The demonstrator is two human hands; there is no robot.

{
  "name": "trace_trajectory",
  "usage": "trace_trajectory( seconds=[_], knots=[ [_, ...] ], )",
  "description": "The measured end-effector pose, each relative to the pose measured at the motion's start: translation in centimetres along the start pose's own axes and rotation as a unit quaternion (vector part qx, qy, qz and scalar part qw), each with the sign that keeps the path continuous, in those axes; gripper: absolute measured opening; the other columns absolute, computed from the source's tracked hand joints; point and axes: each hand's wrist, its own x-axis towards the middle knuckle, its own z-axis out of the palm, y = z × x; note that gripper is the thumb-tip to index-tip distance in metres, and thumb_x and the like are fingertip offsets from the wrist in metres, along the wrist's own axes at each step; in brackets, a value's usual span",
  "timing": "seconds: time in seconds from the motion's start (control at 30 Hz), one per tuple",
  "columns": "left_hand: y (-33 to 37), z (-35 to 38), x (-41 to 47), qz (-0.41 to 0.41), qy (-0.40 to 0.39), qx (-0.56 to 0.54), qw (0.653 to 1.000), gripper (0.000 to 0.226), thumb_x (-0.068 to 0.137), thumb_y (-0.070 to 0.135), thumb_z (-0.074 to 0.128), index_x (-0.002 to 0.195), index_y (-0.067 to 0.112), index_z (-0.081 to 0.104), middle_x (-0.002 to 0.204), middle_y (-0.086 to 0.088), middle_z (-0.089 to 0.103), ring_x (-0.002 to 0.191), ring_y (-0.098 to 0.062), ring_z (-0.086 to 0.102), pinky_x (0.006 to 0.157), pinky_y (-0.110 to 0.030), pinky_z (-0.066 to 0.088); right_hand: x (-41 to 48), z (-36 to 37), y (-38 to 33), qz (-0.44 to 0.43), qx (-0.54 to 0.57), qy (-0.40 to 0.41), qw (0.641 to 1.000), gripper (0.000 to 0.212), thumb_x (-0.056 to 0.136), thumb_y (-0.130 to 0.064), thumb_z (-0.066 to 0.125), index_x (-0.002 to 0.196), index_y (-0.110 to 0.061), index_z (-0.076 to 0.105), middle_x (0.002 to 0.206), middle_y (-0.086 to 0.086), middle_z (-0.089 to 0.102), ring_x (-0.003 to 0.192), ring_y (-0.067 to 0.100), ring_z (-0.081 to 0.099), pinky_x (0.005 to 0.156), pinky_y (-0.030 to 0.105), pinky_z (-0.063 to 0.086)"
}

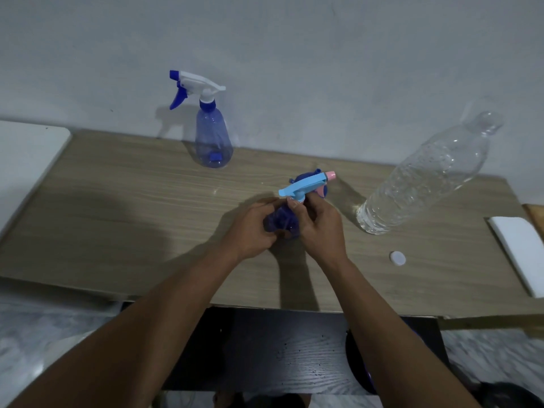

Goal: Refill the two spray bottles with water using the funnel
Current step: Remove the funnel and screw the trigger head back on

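The fingers (pixel 266 206) of the left hand (pixel 250 228) curl round the purple body of the near spray bottle (pixel 282 222), gripping it low over the tabletop (pixel 132 207); the right hand (pixel 321 228) pinches the bottle's neck, thumb and fingers closed just under the light-blue sprayer head (pixel 306 185), whose pink nozzle points away to the right. Whether the bottle's base touches the wood cannot be told, since the hands hide it. Directly behind the sprayer head sits a dark blue object (pixel 306 176), mostly hidden; its shape is unclear. To the right, a clear water bottle (pixel 426 175) stands uncapped on the tabletop, with water in it; its white cap (pixel 397 258) lies flat nearer the front edge, apart from it. Further right, a white folded sheet (pixel 521 248) lies at the tabletop's end. At the back left, close to the wall, the second spray bottle (pixel 213 142) stands upright, translucent blue, with a white and blue trigger head screwed on; well apart from the hands. A white board (pixel 26 154) adjoins the tabletop's left end.
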Motion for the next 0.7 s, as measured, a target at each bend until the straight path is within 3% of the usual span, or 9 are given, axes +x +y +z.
trace_trajectory(
  seconds=[0.07, 0.23, 0.53, 0.63, 0.7],
  knots=[
    [0.3, 0.0, 0.2, -0.009, -0.005, -0.029, 1.000, 0.066, 0.072, 0.015, 0.084, 0.134, 0.021, 0.063, 0.133, 0.005, 0.065, 0.123, -0.014, 0.062, 0.104, -0.046, 0.051, 0.2, 0.0, 0.2, -0.006, -0.009, -0.004, 1.000, 0.013, 0.099, -0.027, 0.062, 0.093, -0.016, 0.068, 0.066, 0.006, 0.063, 0.058, 0.019, 0.053, 0.055, 0.028, 0.039],
    [0.5, 0.2, -0.5, -0.017, 0.033, -0.025, 0.999, 0.066, 0.071, 0.036, 0.076, 0.133, 0.016, 0.064, 0.133, 0.002, 0.065, 0.125, -0.015, 0.061, 0.105, -0.047, 0.050, 0.0, 1.1, 0.4, -0.003, -0.021, 0.036, 0.999, 0.014, 0.101, -0.024, 0.061, 0.096, -0.012, 0.068, 0.059, -0.005, 0.056, 0.052, 0.005, 0.050, 0.051, 0.014, 0.033],
    [0.9, 0.7, -0.9, -0.027, 0.068, -0.038, 0.997, 0.060, 0.072, 0.034, 0.071, 0.128, 0.016, 0.067, 0.127, 0.002, 0.069, 0.119, -0.011, 0.064, 0.101, -0.041, 0.054, -0.4, 3.3, 0.5, 0.001, -0.015, 0.128, 0.992, 0.016, 0.099, -0.031, 0.060, 0.100, -0.019, 0.070, 0.062, -0.009, 0.059, 0.054, 0.012, 0.053, 0.058, 0.037, 0.048],
    [1.7, 0.6, -0.9, -0.032, 0.087, -0.038, 0.995, 0.053, 0.074, 0.028, 0.072, 0.125, 0.013, 0.069, 0.123, 0.000, 0.070, 0.115, -0.009, 0.066, 0.100, -0.037, 0.054, -0.6, 3.2, 0.0, 0.019, 0.017, 0.129, 0.991, 0.014, 0.100, -0.030, 0.061, 0.106, -0.021, 0.070, 0.066, -0.008, 0.061, 0.058, 0.008, 0.055, 0.061, 0.031, 0.047],
    [2.0, 1.2, -1.0, -0.045, 0.099, -0.039, 0.993, 0.045, 0.082, 0.013, 0.071, 0.126, 0.008, 0.068, 0.123, 0.001, 0.068, 0.111, -0.001, 0.064, 0.095, -0.023, 0.053, -1.3, 3.4, -0.4, 0.043, 0.079, 0.132, 0.987, 0.017, 0.099, -0.028, 0.063, 0.116, -0.024, 0.064, 0.085, -0.009, 0.070, 0.077, 0.004, 0.066, 0.072, 0.027, 0.052]
  ],
)
